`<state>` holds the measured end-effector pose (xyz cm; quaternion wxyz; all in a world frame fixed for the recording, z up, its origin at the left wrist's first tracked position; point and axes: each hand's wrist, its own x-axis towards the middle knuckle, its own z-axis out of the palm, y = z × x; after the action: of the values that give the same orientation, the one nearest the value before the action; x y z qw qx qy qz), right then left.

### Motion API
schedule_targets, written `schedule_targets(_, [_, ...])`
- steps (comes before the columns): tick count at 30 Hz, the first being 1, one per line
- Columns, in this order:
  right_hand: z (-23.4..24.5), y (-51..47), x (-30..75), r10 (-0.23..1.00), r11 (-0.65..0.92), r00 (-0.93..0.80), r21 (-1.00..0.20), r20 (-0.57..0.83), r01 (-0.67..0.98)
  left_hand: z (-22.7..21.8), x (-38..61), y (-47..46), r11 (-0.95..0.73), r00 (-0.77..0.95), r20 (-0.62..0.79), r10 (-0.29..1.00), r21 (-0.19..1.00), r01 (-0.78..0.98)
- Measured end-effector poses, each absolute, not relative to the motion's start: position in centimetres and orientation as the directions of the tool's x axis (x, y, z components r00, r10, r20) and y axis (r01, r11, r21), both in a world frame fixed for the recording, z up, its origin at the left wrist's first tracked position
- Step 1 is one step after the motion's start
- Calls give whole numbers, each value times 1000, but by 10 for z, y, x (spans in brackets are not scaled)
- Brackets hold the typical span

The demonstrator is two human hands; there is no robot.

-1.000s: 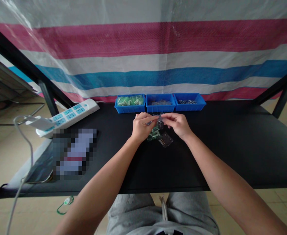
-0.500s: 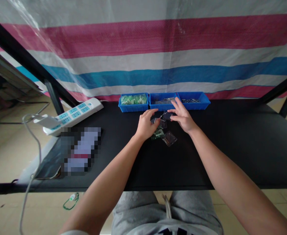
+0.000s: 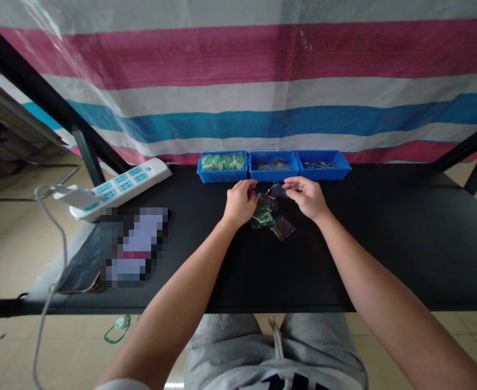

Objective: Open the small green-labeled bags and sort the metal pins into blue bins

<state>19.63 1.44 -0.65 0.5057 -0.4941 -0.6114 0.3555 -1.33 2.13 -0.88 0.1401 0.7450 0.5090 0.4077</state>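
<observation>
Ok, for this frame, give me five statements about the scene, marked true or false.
1. Three blue bins stand in a row. True.
2. The green-filled bin is rightmost. False: it is leftmost.
3. The right hand is inside the middle bin. False: it is in front of the bins.
4. Small packets lie on the black table. True.
5. The power strip is at the table's right. False: it is at the left.

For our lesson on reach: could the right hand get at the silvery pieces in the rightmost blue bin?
Probably yes: the right hand is close in front of the open-topped rightmost blue bin, and nothing visible blocks its way to the silvery pieces inside.
</observation>
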Motion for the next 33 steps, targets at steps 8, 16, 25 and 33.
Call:
schedule_targets(8, [-4,5,188,921,367,-125,-719,368,589,-10,-14,21,-429,210,414,886,560,709])
schedule_targets(16, [-9,6,188,871,472,-309,-479,382,740,-8,-10,17,-464,338,327,883,497,733])
schedule_targets(25, [-7,4,185,893,447,-345,-480,288,755,-11,-9,18,-537,392,368,843,537,650])
schedule_targets(33, [-5,6,186,934,357,-209,-730,290,582,-4,-9,14,-528,328,421,846,569,631])
